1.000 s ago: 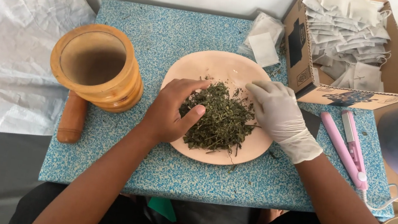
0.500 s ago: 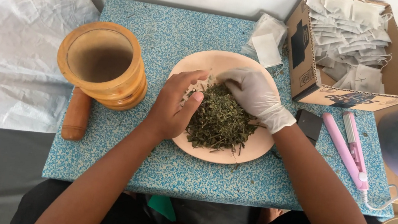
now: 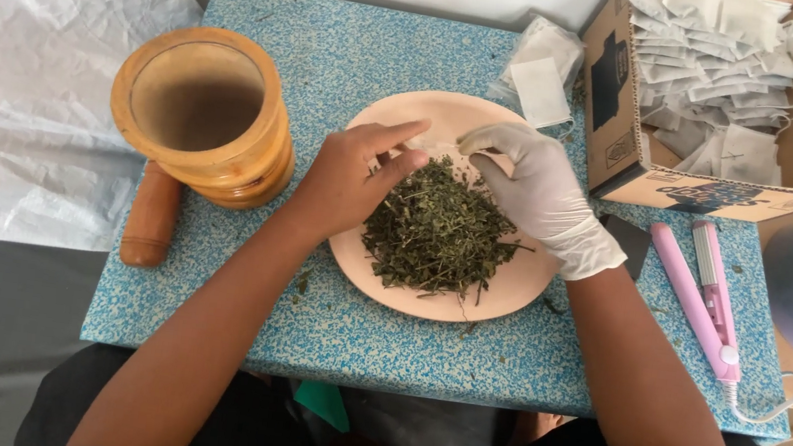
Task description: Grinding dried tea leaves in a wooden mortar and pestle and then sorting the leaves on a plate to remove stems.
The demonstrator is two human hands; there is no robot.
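Head view, looking down on a blue speckled bench (image 3: 322, 335). Pale round plate (image 3: 498, 301) sits mid-bench, carrying a heap of dried green herb (image 3: 436, 233); a few crumbs lie on the bench just off the plate's near rim.

Left hand (image 3: 346, 182), bare, over the plate's left side, palm down; forefinger stretched out, thumb and remaining fingers drawn together. Right hand (image 3: 532, 184), in a white glove, over the plate's far right. Both hands meet at a small pale sachet (image 3: 434, 145) held just above the far edge of the herb: each grip pinched on one end of it, fingertips close together. Whether the sachet's mouth is open cannot be told.

Left of the plate: wooden mortar (image 3: 203, 114), upright, with a wooden pestle (image 3: 151, 215) lying flat against its near side. Far right: open cardboard box (image 3: 630, 131) full of pale sachets; loose ones (image 3: 541, 69) lie beside it. Pink hair straightener (image 3: 700, 296) lies right of the plate.
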